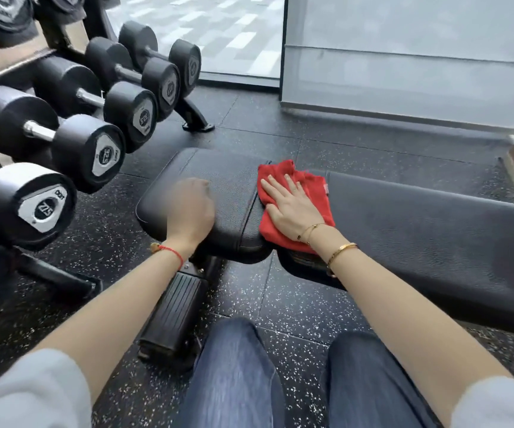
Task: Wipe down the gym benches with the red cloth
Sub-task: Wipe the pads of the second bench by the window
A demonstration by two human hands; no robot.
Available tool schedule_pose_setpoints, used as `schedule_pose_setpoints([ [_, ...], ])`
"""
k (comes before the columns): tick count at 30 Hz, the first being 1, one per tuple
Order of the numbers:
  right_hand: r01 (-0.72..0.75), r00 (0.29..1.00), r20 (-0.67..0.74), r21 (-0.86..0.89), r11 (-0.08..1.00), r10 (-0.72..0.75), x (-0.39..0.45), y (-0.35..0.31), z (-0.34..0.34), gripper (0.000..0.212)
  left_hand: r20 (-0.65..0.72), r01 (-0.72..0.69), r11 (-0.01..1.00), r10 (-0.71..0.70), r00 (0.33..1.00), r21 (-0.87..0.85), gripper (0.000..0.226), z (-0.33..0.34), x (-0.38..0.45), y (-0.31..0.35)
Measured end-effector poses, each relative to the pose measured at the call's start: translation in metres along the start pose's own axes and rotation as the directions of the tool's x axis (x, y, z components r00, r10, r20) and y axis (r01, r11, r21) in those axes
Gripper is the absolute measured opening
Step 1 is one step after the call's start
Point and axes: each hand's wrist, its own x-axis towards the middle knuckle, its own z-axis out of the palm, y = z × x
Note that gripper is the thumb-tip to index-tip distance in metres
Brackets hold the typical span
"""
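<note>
Presently, as I read the head view, taking the black padded gym bench (419, 230) as landmark:

Item 1: black textured seat pad (218, 180) of that bench, at its left end, split from the long back pad by a narrow gap.

Item 2: crumpled red cloth (317, 193), lying across that gap, partly on the seat pad and partly on the back pad, its near edge hanging over the bench's front side.

Item 3: right hand (292, 208), flat, fingers spread wide, palm pressed down on the red cloth; thin gold bracelets at the wrist.

Item 4: left hand (191, 208), blurred, fingers curled into a loose fist, resting on the seat pad left of the cloth and apart from it; I see nothing held in it. Red string bracelet at the wrist.

Item 5: black round-headed dumbbells (89, 149) on an angled rack, left of the bench.

Item 6: black speckled rubber floor (280, 304) under the bench.

Item 7: blue denim knees (234, 375), in front of the bench.
</note>
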Motion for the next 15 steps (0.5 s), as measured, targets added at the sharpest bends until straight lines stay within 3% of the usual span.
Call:
schedule_pose_setpoints([
  [4,0.017,0.999,-0.026,-0.068,0.998,-0.019,0.009,-0.016,0.007,0.059,-0.038,0.053,0.997,-0.055,0.998,-0.061,0.031,0.011,0.002,-0.003],
  [7,0.2,0.979,-0.025,-0.117,0.973,-0.205,-0.016,-0.011,0.012,0.06,-0.063,0.043,0.998,-0.047,0.997,-0.053,0.034,0.013,0.004,-0.006],
  [9,0.247,0.969,0.01,-0.103,0.964,-0.247,-0.017,-0.003,0.01,0.06,-0.061,0.039,0.998,-0.042,0.997,-0.052,0.035,0.014,0.005,-0.006],
  [15,0.012,1.0,0.0,-0.032,0.999,-0.012,0.052,0.001,0.001,0.058,-0.088,0.029,0.998,-0.034,0.996,-0.063,0.035,0.017,0.004,-0.009],
])
